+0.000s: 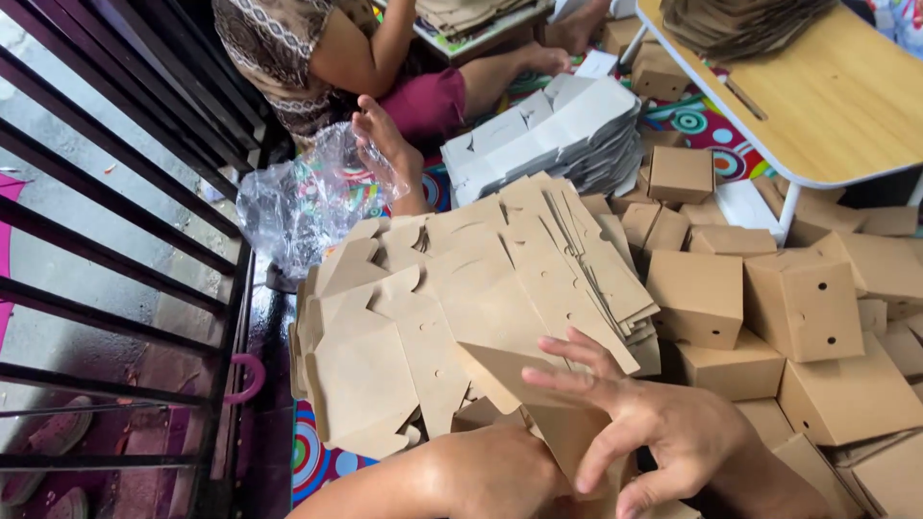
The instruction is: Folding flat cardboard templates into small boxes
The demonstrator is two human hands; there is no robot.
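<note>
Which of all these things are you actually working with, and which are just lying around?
In hand:
- right hand folding a brown cardboard blank
- left hand reaching into the clear plastic bag
- pile of flat brown blanks
- folded brown boxes

Lying about:
- white flat blanks
- wooden folding table
- pink hook on the black railing
- another person seated nearby

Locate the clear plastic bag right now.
Head view, upper left: the clear plastic bag lies crumpled on the floor beside the black metal railing, just above the pile of flat brown cardboard blanks, with another person's hand touching its right edge.
</note>
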